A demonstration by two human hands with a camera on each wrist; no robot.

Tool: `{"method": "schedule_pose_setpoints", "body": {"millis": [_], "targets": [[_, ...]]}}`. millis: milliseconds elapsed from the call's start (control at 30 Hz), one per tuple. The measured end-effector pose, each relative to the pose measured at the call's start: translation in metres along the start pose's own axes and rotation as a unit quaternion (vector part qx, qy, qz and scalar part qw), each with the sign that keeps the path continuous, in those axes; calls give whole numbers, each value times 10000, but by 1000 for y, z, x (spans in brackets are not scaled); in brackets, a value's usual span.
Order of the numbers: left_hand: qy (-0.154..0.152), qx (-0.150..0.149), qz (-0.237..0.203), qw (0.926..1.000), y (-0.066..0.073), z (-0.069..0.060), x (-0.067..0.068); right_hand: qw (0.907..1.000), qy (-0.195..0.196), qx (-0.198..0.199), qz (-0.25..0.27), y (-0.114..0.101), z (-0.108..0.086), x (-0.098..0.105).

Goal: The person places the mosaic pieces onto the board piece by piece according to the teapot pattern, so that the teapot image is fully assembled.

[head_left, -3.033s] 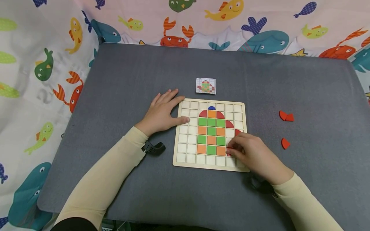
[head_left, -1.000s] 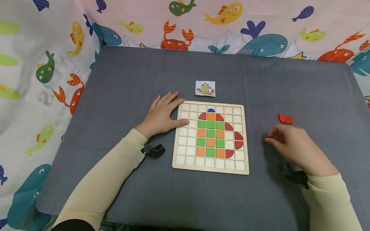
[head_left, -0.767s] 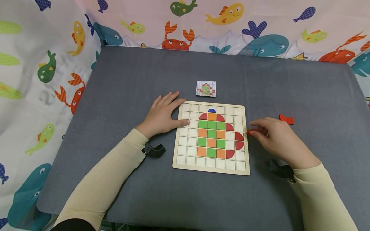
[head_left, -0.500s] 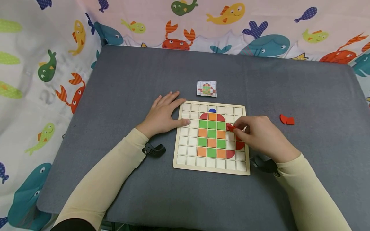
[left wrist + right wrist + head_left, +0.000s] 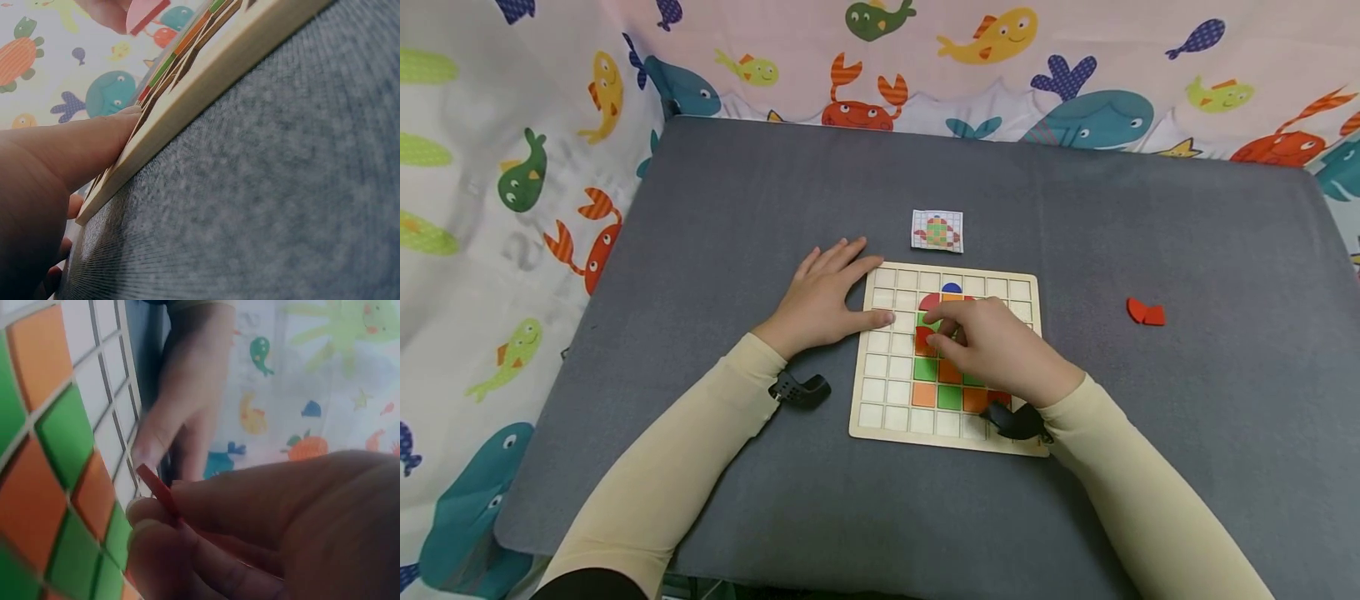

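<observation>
A wooden grid board [image 5: 854, 400] lies on the grey table, with green and orange square tiles, red quarter-circles and a blue half-circle [image 5: 951, 287] set in its cells. My left hand [image 5: 820, 296] rests at its upper left, fingers extended; the thumb [image 5: 94, 140] lies over the rim in the left wrist view. Between thumb and fingers my right hand [image 5: 992, 346] pinches a red quarter-circle tile [image 5: 159, 490], held above the board's left-middle tiles. That hand hides much of the board's right half. The same red tile [image 5: 144, 14] shows at the top of the left wrist view.
A small pattern card [image 5: 937, 232] lies just beyond the board's far edge. Two loose red tiles [image 5: 1137, 311] lie touching on the table to the right. A fish-patterned cloth [image 5: 760, 42] hangs behind and at the left of the table.
My right hand left a red tile on the board's right side, picked another red tile from the table, and carried it left over the board. My left hand stayed in place.
</observation>
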State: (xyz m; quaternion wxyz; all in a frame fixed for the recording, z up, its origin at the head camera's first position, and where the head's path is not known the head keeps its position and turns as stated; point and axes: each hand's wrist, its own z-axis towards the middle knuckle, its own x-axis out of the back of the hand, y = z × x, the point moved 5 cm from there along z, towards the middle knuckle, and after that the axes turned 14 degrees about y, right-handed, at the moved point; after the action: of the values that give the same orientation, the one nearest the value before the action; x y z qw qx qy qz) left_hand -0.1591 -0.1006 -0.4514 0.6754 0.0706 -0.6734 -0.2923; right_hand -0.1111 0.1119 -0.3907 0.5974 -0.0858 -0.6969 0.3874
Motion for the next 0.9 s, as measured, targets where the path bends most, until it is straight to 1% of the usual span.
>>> {"method": "schedule_pose_setpoints", "body": {"millis": [100,333,500,733,900], "targets": [[-23,3,13,10000,0,-1,0,9999,7,118,28,-5,5,-8],[-27,11,44,10000,1,-2,1,9991,15,417,-106,-14,10,-23],[-31,5,8,10000,1,-1,1,9985,-24,447,-310,-20,10,-28],[-19,-4,-31,10000,0,-1,1,9978,-140,341,-547,-22,7,-32],[7,16,-14,10000,1,-2,2,9960,-57,538,-714,-24,7,-36]]}}
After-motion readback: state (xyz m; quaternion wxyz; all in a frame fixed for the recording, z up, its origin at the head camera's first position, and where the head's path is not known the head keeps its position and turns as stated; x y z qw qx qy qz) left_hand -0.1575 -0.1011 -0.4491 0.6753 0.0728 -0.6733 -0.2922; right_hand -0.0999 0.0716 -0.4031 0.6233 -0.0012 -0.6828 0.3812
